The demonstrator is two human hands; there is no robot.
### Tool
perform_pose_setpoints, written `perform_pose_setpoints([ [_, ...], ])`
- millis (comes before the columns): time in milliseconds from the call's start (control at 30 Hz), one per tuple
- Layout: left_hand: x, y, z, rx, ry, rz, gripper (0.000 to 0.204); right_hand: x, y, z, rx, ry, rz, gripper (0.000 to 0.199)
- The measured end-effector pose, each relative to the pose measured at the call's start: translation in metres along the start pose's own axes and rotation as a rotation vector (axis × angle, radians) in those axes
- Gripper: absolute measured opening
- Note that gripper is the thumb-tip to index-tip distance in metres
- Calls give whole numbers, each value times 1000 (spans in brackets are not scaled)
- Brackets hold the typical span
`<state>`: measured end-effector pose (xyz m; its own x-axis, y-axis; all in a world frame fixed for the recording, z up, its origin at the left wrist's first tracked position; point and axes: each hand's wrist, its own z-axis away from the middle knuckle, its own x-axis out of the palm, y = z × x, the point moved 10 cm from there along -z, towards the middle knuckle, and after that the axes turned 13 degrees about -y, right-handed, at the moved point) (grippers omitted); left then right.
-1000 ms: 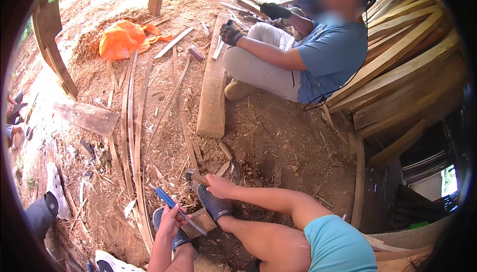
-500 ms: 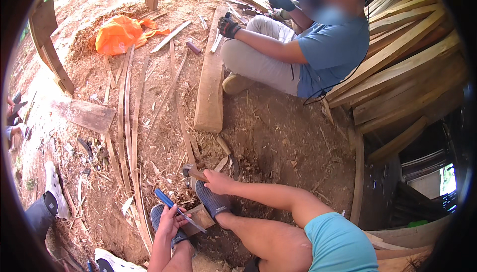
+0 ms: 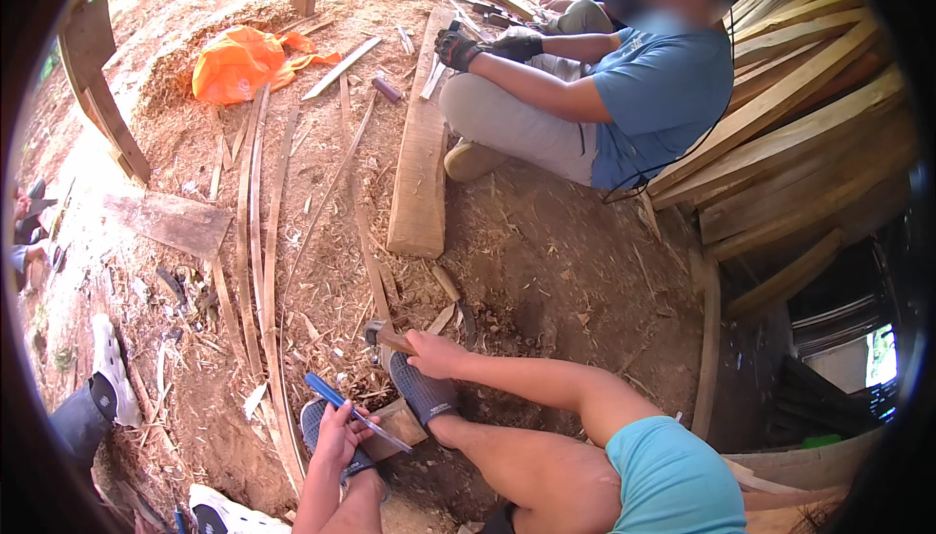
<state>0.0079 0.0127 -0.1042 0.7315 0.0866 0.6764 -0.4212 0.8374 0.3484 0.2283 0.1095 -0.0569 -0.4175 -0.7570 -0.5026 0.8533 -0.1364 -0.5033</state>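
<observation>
The left hand [image 3: 338,434] has the chisel [image 3: 385,434] in it, with the fingers closed around its middle, about where the blue handle [image 3: 324,390] gives way to the blade. The handle comes out beyond the fingers on the far left side, and the blade comes out on the near right side. So the long axis of the chisel runs slantwise, from far left to near right, and the blade end points near and right. Below the blade lies a wooden block [image 3: 402,420], between the two sandals [image 3: 423,390]; I cannot tell if the blade touches it.

The right hand [image 3: 434,354] is clamped on the wooden handle of the hammer [image 3: 394,341], close to the head. The hammer points left and a little far, its head just above the toe of the right sandal, well apart from the chisel.

Farther away, a thick plank [image 3: 419,178] lies lengthwise, near to far. Beside it, on the right, sits another person [image 3: 663,95] with dark gloves [image 3: 458,49].
</observation>
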Motion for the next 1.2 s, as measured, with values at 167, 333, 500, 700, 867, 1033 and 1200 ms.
perform_pose_setpoints([
  [167, 0, -2, 0, 0, -11, -11, 16, 2, 3, -3, -31, 6, 23, 37],
  [333, 0, -1, 2, -8, -4, -39, 17, 1, 3, -4, -34, 8, 34, 37],
  [500, 5, 1, 5, -19, -8, -56, 18, 2, 5, -5, -28, 5, 18, 37],
  [700, 6, 1, 8, -10, -54, -50, 15, 1, 4, -5, -33, 4, 17, 36],
  [867, 9, 1, 11, -4, -73, -45, 16, 2, 5, -6, -44, 7, 32, 37],
  [1033, 6, 1, 9, 5, -69, -22, 21, 6, 10, -9, -41, 10, 37, 38],
  [1200, 6, 4, 11, 14, -69, -34, 23, 2, 4, -7, -47, 6, 29, 39],
])
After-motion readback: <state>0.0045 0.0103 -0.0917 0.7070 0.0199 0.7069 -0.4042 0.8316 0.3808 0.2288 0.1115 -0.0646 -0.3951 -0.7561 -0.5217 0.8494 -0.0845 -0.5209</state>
